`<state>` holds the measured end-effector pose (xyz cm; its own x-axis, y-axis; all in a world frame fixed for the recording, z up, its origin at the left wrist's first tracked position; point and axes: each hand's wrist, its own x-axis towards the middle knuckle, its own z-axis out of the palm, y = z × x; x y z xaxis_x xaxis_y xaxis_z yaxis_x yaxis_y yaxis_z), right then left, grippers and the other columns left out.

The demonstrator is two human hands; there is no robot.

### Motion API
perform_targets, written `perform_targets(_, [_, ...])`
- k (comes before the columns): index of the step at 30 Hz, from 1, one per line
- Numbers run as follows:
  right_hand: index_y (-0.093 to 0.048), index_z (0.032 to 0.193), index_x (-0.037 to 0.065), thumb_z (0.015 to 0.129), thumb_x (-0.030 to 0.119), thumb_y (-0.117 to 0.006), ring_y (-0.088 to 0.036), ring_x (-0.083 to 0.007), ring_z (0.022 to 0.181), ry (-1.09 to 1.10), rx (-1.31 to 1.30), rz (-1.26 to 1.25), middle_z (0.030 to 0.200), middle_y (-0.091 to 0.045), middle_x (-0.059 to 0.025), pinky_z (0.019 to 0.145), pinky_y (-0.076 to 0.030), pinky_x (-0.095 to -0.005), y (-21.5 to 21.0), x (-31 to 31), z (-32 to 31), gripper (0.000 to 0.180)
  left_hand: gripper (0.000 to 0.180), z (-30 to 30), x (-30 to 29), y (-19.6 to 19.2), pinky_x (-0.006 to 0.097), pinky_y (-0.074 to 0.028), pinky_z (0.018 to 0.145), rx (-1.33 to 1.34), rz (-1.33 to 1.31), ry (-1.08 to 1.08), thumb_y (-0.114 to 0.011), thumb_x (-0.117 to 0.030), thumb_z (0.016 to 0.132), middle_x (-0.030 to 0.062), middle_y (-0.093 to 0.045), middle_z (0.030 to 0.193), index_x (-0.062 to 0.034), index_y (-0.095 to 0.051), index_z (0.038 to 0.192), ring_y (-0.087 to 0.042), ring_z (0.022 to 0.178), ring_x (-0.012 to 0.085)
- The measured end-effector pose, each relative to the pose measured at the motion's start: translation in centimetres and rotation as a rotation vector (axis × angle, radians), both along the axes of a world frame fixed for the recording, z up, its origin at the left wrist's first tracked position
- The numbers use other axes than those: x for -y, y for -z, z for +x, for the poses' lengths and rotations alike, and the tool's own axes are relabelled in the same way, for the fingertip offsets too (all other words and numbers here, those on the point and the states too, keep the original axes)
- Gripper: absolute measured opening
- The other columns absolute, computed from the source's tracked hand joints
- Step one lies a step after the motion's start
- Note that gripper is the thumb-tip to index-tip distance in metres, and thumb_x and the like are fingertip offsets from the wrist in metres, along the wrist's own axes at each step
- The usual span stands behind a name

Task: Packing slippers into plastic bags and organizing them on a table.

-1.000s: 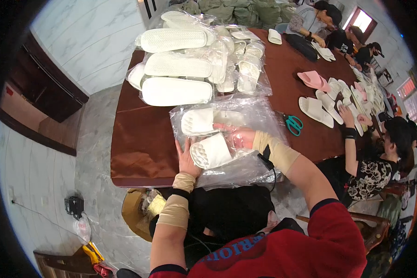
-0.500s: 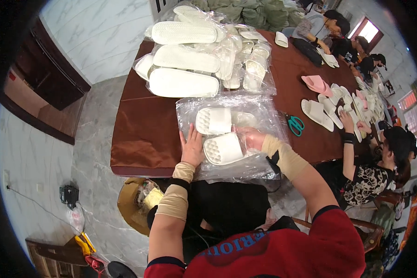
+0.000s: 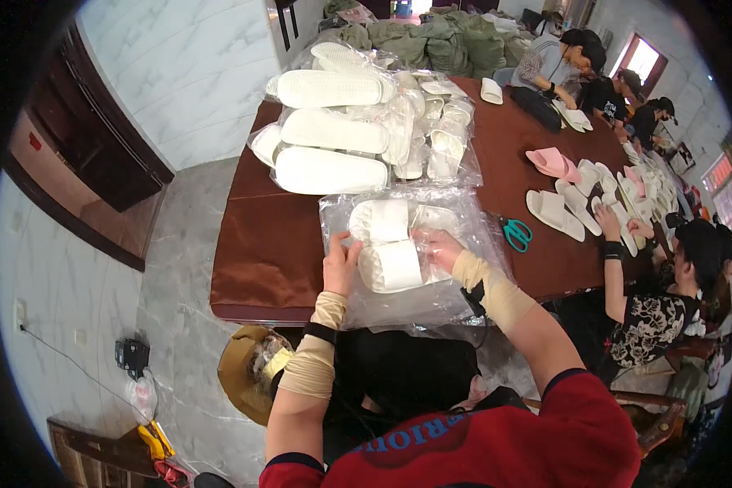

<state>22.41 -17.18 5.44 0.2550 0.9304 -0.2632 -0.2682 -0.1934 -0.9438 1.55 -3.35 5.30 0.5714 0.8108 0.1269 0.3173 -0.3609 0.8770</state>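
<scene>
Left hand [image 3: 342, 259] flat on clear crinkled plastic bag [image 3: 464, 236], fingers spread, pinching nothing. Right hand [image 3: 441, 248] on top of bag too, grip hard to read: cannot tell if pinching film. Pair of white flat slippers [image 3: 386, 244] inside bag, between both hands, near front edge of brown tabletop [image 3: 260, 244]. Teal-handled scissors [image 3: 516, 234] just right of bag. Stack of bagged white slippers [image 3: 333, 130] behind, farther along the tabletop.

One head-worn fisheye view looks steeply down from above the person's chest, facing toward 12 o'clock along the brown table [image 3: 268, 244]. The hands sit close below centre. Straight edges bow toward the dark rim; seated co-workers [image 3: 667, 285] curve off at 3 o'clock.
</scene>
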Motion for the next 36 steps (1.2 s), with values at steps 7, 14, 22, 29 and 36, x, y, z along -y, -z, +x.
perform_targets(7, [-0.054, 0.122, 0.005, 0.087, 0.011, -0.059, -0.061, -0.0171, 0.091, -0.033, -0.143, -0.022, 0.103, -0.064, -0.0062, 0.075, -0.049, -0.0313, -0.6, 0.9, 2.0, 0.036, 0.024, -0.1, 0.4, -0.4, 0.034, -0.044, 0.051, 0.174, 0.109, -0.135, -0.053, 0.001, 0.085, 0.0096, -0.053, 0.058, -0.009, -0.048, 0.107, -0.056, 0.053, 0.0209])
perform_targets(14, [-0.056, 0.11, 0.006, 0.086, 0.012, -0.059, -0.061, -0.018, 0.09, 0.239, -0.051, -0.103, 0.097, -0.062, -0.0059, 0.073, -0.052, -0.0336, -3.2, 4.0, 4.0, 0.026, 0.011, -0.9, 0.0, 2.4, 0.046, -0.044, 0.06, -0.081, 0.356, -0.112, -0.05, -0.003, 0.086, 0.0208, -0.058, 0.078, -0.0083, -0.049, 0.096, -0.057, 0.071, 0.0411])
perform_targets(22, [-0.06, 0.113, 0.002, 0.078, -0.002, -0.058, -0.06, -0.0174, 0.091, 0.038, 0.27, 0.129, 0.102, -0.065, -0.0086, 0.076, -0.051, -0.0301, -1.8, 3.5, 0.8, 0.035, 0.026, 0.7, -0.7, 0.3, 0.03, -0.047, 0.046, 0.244, -0.381, -0.174, -0.053, -0.022, 0.093, 0.0082, -0.059, 0.076, 0.0006, -0.056, 0.104, -0.06, 0.057, 0.0156])
perform_targets(29, [-0.065, 0.101, 0.005, 0.081, 0.005, -0.057, -0.062, -0.0169, 0.078, -0.066, 0.902, 0.116, 0.086, -0.067, -0.0076, 0.07, -0.05, -0.0298, -2.1, 5.2, 1.2, 0.022, 0.021, -0.7, -2.7, 1.8, 0.027, -0.036, 0.032, 0.346, -0.379, -0.258, -0.057, -0.016, 0.088, 0.0036, -0.051, 0.054, -0.0009, -0.055, 0.074, -0.05, 0.038, 0.0121])
perform_targets(36, [-0.058, 0.081, 0.005, 0.082, 0.024, -0.054, -0.058, -0.0361, 0.077, 0.39, 1.326, -0.142, 0.077, -0.06, -0.0179, 0.068, -0.046, -0.043, -2.4, 12.7, 7.3, 0.02, 0.019, -1.0, -3.8, 4.4, 0.033, -0.038, 0.037, 0.142, 0.12, -0.399, -0.06, -0.012, 0.085, 0.0067, -0.051, 0.051, 0.001, -0.055, 0.073, -0.048, 0.04, 0.0142])
